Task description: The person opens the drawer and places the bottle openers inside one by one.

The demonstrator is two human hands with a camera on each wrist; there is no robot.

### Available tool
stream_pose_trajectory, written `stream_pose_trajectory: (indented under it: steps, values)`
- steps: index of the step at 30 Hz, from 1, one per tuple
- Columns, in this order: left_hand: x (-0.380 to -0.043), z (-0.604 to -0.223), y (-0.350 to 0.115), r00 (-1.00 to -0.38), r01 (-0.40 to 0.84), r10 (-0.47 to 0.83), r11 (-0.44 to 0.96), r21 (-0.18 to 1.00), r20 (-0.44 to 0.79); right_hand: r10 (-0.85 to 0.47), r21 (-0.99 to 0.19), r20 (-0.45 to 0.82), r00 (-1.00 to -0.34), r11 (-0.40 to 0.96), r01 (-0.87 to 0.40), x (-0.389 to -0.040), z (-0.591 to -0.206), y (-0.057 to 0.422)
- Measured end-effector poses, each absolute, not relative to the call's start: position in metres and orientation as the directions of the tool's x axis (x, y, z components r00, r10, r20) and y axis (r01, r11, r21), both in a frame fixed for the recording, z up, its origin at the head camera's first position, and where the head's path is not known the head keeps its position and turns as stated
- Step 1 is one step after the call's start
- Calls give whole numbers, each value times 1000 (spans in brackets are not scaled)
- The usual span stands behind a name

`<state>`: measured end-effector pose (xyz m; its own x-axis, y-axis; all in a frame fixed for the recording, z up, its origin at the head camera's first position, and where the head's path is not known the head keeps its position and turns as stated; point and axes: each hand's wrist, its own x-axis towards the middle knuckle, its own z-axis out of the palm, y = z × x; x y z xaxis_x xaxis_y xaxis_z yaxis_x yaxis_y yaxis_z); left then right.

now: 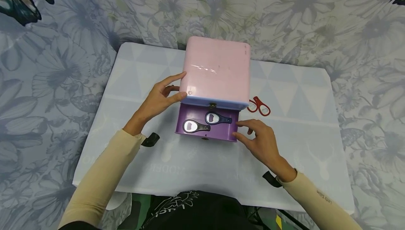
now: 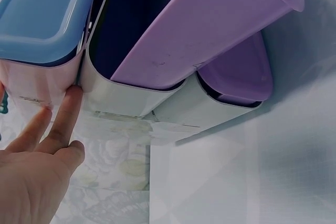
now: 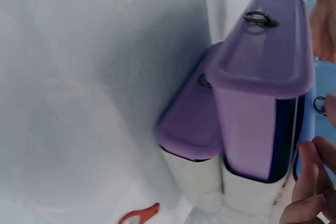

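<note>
A small pink drawer box stands on the table, its middle purple drawer pulled out. In that drawer lie two dark-handled things with silvery oval heads, like bottle openers, a left one and a right one. My left hand touches the box's left side with spread fingers, also seen in the left wrist view. My right hand is at the drawer's right edge, fingers slightly bent. In the right wrist view its fingers are beside the blue top drawer; whether they touch it I cannot tell.
Red-handled scissors lie right of the box, partly hidden by it. The lower purple drawer is pushed in. Behind the white-and-grey table cover rises a flower-patterned backdrop. The person's dark clothing is at the near edge.
</note>
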<state>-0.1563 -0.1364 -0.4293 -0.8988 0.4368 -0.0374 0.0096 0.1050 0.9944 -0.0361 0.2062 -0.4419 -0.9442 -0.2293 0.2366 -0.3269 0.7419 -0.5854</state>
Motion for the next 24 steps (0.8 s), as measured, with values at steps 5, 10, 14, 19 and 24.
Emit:
stream_pose_trajectory:
  steps: [5,10,14,19,24]
  values:
    - [-157,-429,-137,-901,12,432,101,995,-32,-201,-604,244,-949,734,-311,-19,-455,207]
    - [-158,-429,-138,-905,17,425,102,995,-29,-135,-644,262,-956,713,-277,-8,-467,205]
    - [-159,-429,-138,-908,20,418,116,993,-31,-42,-704,245,-969,679,-207,-2,-474,204]
    - [-159,-427,-136,-908,23,418,119,993,-29,54,-783,175,-983,613,-106,9,-493,204]
    - [-159,-427,-132,-906,20,423,120,993,-33,22,-822,26,-999,570,-9,20,-514,197]
